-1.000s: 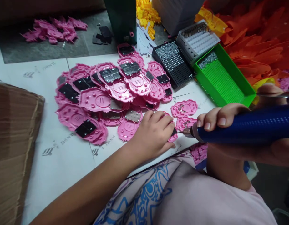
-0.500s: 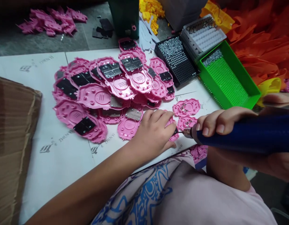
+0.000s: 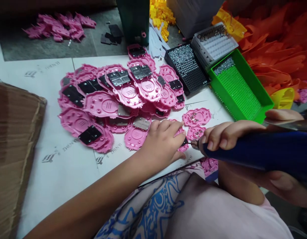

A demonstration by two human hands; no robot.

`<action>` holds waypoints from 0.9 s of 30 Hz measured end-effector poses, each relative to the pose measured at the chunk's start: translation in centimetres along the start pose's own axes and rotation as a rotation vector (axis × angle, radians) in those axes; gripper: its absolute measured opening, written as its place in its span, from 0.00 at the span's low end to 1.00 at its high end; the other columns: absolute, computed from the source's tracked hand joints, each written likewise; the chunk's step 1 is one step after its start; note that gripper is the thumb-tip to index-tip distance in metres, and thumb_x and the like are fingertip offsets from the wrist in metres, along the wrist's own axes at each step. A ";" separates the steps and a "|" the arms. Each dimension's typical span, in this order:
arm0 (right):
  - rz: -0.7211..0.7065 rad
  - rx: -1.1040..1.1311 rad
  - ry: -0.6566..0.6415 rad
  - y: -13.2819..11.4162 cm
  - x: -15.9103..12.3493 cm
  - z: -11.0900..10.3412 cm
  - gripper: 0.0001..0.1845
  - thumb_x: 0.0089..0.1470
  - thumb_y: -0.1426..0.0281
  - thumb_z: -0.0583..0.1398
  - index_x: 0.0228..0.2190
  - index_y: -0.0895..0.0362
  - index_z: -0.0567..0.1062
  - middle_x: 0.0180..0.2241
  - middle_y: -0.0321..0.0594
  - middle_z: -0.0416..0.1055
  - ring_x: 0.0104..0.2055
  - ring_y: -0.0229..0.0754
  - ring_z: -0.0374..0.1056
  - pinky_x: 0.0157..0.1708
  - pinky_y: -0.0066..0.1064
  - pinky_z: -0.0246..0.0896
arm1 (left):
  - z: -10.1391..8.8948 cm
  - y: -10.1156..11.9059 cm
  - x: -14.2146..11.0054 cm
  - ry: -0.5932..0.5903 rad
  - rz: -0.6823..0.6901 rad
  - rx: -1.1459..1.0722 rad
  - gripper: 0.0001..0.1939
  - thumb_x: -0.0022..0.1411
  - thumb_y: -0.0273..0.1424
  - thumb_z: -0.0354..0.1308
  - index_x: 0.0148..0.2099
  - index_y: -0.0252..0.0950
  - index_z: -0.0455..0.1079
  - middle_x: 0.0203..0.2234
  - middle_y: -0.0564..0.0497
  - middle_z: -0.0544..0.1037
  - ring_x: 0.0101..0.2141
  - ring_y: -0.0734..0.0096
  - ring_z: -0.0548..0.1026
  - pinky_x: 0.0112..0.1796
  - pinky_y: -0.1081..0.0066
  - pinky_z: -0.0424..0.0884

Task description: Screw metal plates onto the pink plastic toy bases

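Note:
My left hand (image 3: 163, 146) lies curled over a pink plastic part (image 3: 182, 146) near the table's front edge and holds it down; most of that part is hidden under the fingers. My right hand (image 3: 230, 134) is wrapped round a blue electric screwdriver (image 3: 258, 151), whose metal tip (image 3: 190, 143) touches the part right beside my left fingertips. Two more pink parts with loose screws on them, one (image 3: 195, 117) and another (image 3: 195, 131), lie just behind the tip.
A heap of pink parts with dark metal plates (image 3: 118, 99) covers the middle of the white table (image 3: 56, 166). Behind on the right stand a black screw tray (image 3: 187, 66), a white tray (image 3: 214, 41) and a green tray (image 3: 239, 86). A cardboard box (image 3: 14, 146) stands left. Orange parts (image 3: 280, 49) pile up at right.
The screwdriver tip has crept a little to the left, closer to my left fingers. The view has shifted slightly; my left hand stays on the part.

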State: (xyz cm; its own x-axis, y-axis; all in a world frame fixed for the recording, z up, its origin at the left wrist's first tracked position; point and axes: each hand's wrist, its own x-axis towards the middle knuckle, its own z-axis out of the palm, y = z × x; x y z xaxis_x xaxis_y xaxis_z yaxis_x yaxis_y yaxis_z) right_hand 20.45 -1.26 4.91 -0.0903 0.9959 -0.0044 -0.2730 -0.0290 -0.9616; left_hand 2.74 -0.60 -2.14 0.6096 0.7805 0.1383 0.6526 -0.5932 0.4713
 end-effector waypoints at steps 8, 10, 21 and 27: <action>-0.263 0.018 -0.115 -1.2 4.2 -1.3 0.26 0.43 0.57 0.61 0.46 0.48 0.70 0.23 0.38 0.68 0.23 0.46 0.65 0.25 0.44 0.64 | -0.3 -0.3 -0.2 -0.035 0.038 -0.053 0.26 0.52 0.46 0.64 0.48 0.34 0.69 0.52 0.42 0.70 0.51 0.53 0.62 0.46 0.57 0.54; -0.327 -0.015 -0.008 -2.0 6.9 -1.6 0.23 0.41 0.59 0.61 0.42 0.47 0.72 0.22 0.36 0.68 0.22 0.46 0.65 0.26 0.43 0.64 | -0.3 -0.1 -0.2 -0.047 0.034 -0.079 0.22 0.55 0.42 0.61 0.48 0.34 0.68 0.53 0.42 0.69 0.53 0.52 0.61 0.48 0.56 0.53; -0.472 -0.007 0.247 1.6 19.6 -0.7 0.17 0.35 0.48 0.62 0.22 0.47 0.70 0.18 0.30 0.63 0.20 0.38 0.60 0.19 0.37 0.56 | -0.1 0.5 -0.7 -0.021 -0.043 -0.111 0.24 0.54 0.39 0.59 0.51 0.34 0.67 0.56 0.40 0.66 0.54 0.49 0.59 0.52 0.52 0.49; -0.470 -0.032 0.199 2.8 20.2 -0.7 0.15 0.40 0.51 0.60 0.19 0.49 0.67 0.19 0.32 0.64 0.20 0.40 0.62 0.20 0.39 0.58 | 0.0 0.4 -0.6 -0.015 -0.071 -0.080 0.24 0.55 0.41 0.61 0.49 0.32 0.67 0.55 0.40 0.67 0.54 0.51 0.59 0.53 0.55 0.50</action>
State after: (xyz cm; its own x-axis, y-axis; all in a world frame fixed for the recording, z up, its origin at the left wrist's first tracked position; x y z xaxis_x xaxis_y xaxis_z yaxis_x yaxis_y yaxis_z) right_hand 18.51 18.81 1.99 0.2204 0.8977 0.3816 -0.2108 0.4258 -0.8799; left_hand 2.63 -1.33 -2.00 0.5701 0.8167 0.0895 0.6566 -0.5184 0.5478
